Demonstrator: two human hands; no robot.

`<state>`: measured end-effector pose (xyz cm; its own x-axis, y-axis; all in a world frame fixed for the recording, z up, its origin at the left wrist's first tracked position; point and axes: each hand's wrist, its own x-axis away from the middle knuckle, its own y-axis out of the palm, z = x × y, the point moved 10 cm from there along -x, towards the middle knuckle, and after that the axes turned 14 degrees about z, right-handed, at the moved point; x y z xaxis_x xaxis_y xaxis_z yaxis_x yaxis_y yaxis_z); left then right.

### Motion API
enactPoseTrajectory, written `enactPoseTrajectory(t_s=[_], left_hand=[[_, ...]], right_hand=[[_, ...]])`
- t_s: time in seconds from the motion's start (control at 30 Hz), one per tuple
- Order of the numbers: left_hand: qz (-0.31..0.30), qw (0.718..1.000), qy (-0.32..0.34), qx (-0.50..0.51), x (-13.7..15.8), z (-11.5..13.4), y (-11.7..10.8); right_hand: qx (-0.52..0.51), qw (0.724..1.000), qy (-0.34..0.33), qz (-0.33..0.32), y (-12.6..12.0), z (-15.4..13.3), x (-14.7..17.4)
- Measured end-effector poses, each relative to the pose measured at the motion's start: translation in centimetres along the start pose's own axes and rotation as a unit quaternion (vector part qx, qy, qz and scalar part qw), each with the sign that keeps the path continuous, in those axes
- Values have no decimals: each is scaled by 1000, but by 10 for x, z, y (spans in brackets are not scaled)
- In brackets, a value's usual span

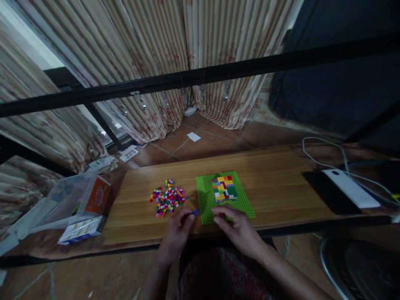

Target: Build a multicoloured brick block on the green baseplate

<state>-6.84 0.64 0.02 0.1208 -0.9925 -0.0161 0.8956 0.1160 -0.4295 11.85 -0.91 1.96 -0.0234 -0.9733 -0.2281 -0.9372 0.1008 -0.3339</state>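
While the left hand (178, 228) pinches a blue brick (196, 212) beside the green baseplate (205, 196), near its front-left corner, the right hand (240, 226), apparently released, curves over its front edge. Apparent step: brick placement; next move calls for stud alignment.

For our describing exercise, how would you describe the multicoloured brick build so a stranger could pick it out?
Find the long wooden tabletop, then the bright green studded baseplate near its middle. The brick build sits on that plate, packed into one squarish block, unlike the loose, scattered pile of bricks to its left.
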Motion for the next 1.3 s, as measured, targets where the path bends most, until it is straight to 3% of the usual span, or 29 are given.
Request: enactPoseTrajectory(t_s=[0.1,0.17,0.5,0.63,0.73,0.87,1.0,1.17,1.3], left_hand=[[-104,992,-27,67,18,19,45],[-142,985,-42,83,22,24,59],[-198,977,-53,64,13,35,95],[-185,980,-51,49,8,40,104],[-149,986,-46,55,-2,41,103],[-41,997,-34,50,-31,36,85],[53,998,13,31,-66,36,68],[56,997,49,26,-94,35,81],[13,996,44,72,-103,28,105]], right_hand=[[-2,999,-28,-29,6,-13,3],[-4,999,-26,-28,1,-13,2],[-5,998,14,-53,-32,9,-11],[15,998,24,-53,-38,21,-15],[29,999,20,-17,-48,31,-26],[53,996,-35,59,-65,30,-56],[93,987,-91,94,-66,27,-87],[124,980,-127,86,-49,31,-102],[125,983,-98,97,-44,44,-105]])
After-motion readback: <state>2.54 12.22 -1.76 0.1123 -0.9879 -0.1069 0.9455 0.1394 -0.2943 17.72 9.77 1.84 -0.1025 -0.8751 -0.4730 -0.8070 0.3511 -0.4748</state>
